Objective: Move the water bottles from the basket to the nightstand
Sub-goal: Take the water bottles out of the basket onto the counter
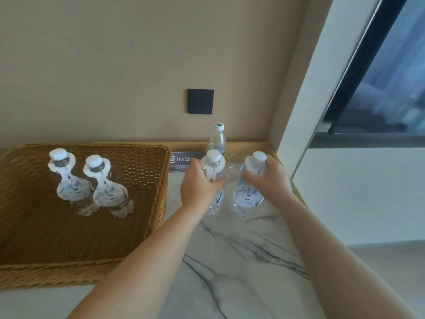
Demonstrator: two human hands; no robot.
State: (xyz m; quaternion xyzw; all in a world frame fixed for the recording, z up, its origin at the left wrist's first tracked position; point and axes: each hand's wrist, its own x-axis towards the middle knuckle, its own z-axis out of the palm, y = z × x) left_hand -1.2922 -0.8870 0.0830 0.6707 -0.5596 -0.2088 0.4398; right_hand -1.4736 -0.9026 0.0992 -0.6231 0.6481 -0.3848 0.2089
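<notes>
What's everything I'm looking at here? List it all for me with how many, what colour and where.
Wicker basket: one, golden brown, on the left of the marble top.
Bottles in the basket: two, clear with white caps and white-blue labels, upright side by side.
Bottles on the nightstand: two, same kind, upright, one in each hand.
Green-capped bottle: one, clear, by the wall behind them.
Sign card: one, dark grey, against the wall beside the basket.
Wall socket: one, black, on the beige wall.
Nightstand: one, white marble with dark veins.
Window: one, dark-framed, at right.
Left hand: gripping one bottle.
Right hand: gripping the other.
</notes>
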